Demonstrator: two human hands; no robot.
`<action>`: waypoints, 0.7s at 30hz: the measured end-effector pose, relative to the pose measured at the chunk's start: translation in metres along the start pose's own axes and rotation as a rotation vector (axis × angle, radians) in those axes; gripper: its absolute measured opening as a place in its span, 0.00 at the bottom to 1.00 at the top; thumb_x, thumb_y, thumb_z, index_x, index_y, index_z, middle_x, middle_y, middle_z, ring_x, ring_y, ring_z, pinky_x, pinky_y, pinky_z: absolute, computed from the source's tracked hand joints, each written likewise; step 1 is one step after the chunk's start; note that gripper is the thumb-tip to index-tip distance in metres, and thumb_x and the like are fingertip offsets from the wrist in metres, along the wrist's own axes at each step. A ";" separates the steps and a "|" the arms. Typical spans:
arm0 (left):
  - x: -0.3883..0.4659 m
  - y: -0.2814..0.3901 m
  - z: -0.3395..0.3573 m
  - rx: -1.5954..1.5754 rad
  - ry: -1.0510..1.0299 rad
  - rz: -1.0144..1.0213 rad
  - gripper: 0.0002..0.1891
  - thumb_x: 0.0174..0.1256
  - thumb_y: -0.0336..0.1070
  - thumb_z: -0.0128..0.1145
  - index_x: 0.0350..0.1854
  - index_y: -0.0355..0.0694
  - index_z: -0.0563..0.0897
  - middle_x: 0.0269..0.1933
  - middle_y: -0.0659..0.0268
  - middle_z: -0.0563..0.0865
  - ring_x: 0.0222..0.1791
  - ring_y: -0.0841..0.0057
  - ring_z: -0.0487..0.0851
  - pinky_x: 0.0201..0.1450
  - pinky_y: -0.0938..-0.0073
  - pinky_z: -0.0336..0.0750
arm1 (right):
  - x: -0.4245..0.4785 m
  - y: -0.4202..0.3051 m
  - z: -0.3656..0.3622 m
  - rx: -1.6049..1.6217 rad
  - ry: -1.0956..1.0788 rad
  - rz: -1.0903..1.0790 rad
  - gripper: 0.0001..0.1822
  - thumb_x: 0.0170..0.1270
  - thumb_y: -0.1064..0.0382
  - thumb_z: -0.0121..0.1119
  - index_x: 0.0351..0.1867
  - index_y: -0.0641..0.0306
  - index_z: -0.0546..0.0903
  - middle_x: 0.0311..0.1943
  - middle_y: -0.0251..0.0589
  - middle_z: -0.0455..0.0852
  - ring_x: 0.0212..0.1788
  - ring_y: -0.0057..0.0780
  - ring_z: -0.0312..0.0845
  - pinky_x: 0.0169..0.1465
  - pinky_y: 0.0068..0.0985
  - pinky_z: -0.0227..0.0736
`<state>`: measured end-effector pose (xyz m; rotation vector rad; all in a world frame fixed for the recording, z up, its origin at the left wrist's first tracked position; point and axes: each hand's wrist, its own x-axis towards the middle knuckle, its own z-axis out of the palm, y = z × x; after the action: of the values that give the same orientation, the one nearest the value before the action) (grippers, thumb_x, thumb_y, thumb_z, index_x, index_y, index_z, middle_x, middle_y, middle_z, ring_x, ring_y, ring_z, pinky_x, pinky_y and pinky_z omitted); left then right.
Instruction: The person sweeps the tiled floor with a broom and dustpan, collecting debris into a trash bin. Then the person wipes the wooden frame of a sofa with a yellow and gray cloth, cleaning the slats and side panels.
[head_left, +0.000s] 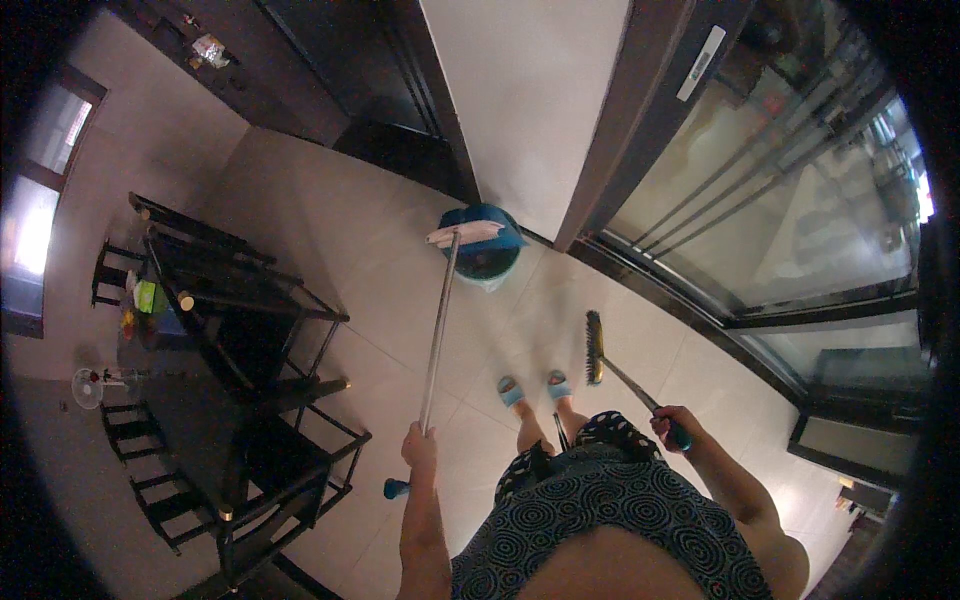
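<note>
My left hand (419, 448) is closed around the metal pole (441, 330) of a long-handled blue dustpan (511, 239). The blue end of that pole (396, 489) sticks out behind my wrist. A pale bar crosses the dustpan where the pole joins it. The pan overlaps the top of a round waste bin (480, 280) by the wall corner; whether they touch is unclear. In my right hand (677, 429) is the handle of a broom (595, 349), gripped near its green end. Dark bristles on the broom head face left, near my slippers (559, 385).
Dark wooden chairs (300, 390) surround a dining table (180, 420) on the left. To the right is a framed glass sliding door (787, 225) with a floor track. A white wall (525, 97) and a dark doorway (401, 154) stand ahead. The floor (390, 315) is pale tile.
</note>
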<state>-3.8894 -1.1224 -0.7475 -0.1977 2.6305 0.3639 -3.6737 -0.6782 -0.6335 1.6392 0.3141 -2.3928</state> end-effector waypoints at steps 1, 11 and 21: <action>0.001 -0.001 -0.003 -0.015 0.001 0.008 0.14 0.55 0.45 0.55 0.40 0.43 0.75 0.33 0.58 0.82 0.35 0.58 0.79 0.37 0.61 0.72 | -0.001 0.000 0.006 0.050 0.036 0.012 0.06 0.54 0.70 0.46 0.22 0.64 0.63 0.16 0.34 0.65 0.13 0.16 0.62 0.14 0.11 0.64; -0.016 -0.027 0.006 -0.075 -0.010 -0.015 0.15 0.51 0.45 0.58 0.38 0.44 0.76 0.31 0.57 0.82 0.33 0.56 0.80 0.36 0.61 0.73 | -0.002 0.017 0.061 -0.550 0.173 0.018 0.07 0.54 0.67 0.50 0.22 0.67 0.70 0.13 0.37 0.71 0.13 0.20 0.68 0.13 0.17 0.66; -0.063 -0.025 -0.044 -1.182 -0.411 -0.355 0.10 0.49 0.38 0.63 0.26 0.39 0.76 0.21 0.65 0.77 0.19 0.79 0.75 0.22 0.77 0.68 | -0.010 -0.019 0.138 -1.567 0.228 0.128 0.17 0.52 0.63 0.58 0.34 0.70 0.64 0.19 0.45 0.77 0.17 0.30 0.76 0.19 0.25 0.72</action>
<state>-3.8487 -1.1544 -0.6857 -0.8296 1.6376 1.5723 -3.7986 -0.7007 -0.5742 0.9699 1.5134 -1.0423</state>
